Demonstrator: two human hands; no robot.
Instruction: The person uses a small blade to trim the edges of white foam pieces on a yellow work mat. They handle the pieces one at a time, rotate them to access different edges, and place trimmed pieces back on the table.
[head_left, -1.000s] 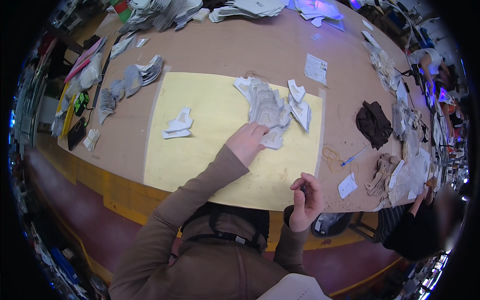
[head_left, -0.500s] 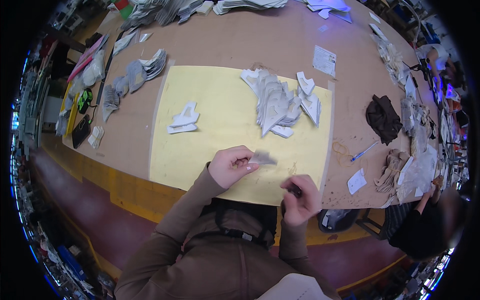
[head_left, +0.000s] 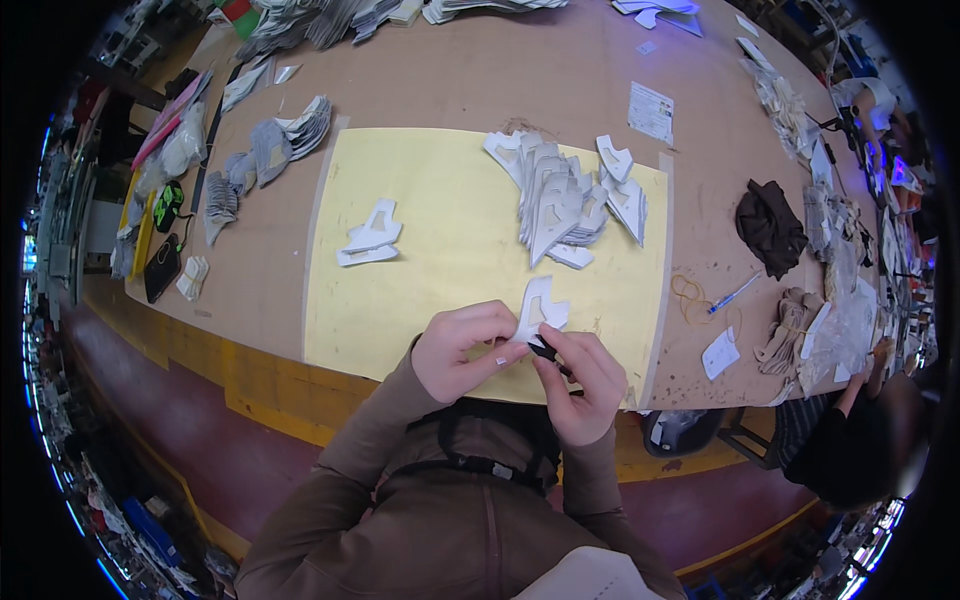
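Observation:
Near the front of the yellow sheet (head_left: 430,290), my left hand (head_left: 465,350) pinches the lower end of a flat white cut-out piece (head_left: 537,296) with a notched edge and an opening in it. My right hand (head_left: 583,382) is closed on a small black tool (head_left: 543,348), whose dark tip meets the lower part of the piece; its kind is mostly hidden by my fingers. Beyond my hands lies a heap of similar white-grey pieces (head_left: 553,208). To the left, a few more such pieces (head_left: 375,230) lie on the sheet.
Stacks of grey pieces (head_left: 270,150) lie left on the brown table. On the right are a dark crumpled cloth (head_left: 770,228), a blue pen (head_left: 735,292), rubber bands (head_left: 692,290) and a white tag (head_left: 720,353). Another person (head_left: 850,440) works at the far right.
My right hand has come in leftward with the black tool to meet the piece. The white piece in my left hand has turned upright, its opening now showing.

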